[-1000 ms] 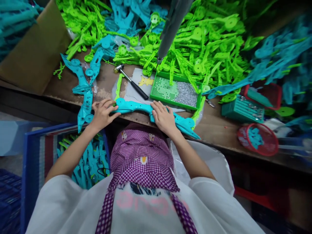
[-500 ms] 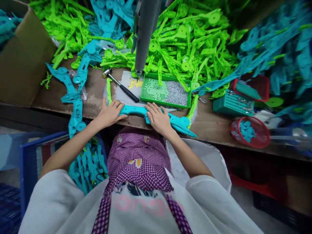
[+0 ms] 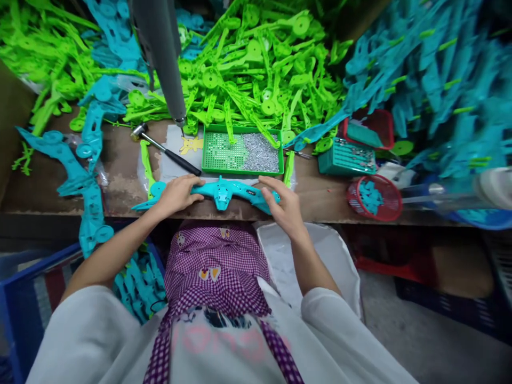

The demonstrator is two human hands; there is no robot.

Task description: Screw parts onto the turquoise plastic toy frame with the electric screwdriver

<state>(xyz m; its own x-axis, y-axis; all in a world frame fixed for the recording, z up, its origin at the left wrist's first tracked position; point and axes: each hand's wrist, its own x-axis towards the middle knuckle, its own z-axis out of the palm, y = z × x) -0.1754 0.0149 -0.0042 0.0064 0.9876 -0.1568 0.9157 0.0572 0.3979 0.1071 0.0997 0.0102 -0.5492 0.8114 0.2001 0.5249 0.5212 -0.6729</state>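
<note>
The long plastic part (image 3: 221,194) is coloured turquoise. From it, lime green is shown by heaped pieces (image 3: 254,50) at twelve o'clock, red by a round basket (image 3: 391,202) at three, and purple-and-white checks by the apron (image 3: 224,253) at six, where yellow-and-white motifs (image 3: 210,273) are printed.

We see one long blue part (image 3: 221,194), glossy and gently arched, lying crosswise at the near edge of the tabletop (image 3: 316,200), with a rounded knob jutting toward us at its middle, a small dark mark on its right half, and its left end narrowing to a point.
</note>
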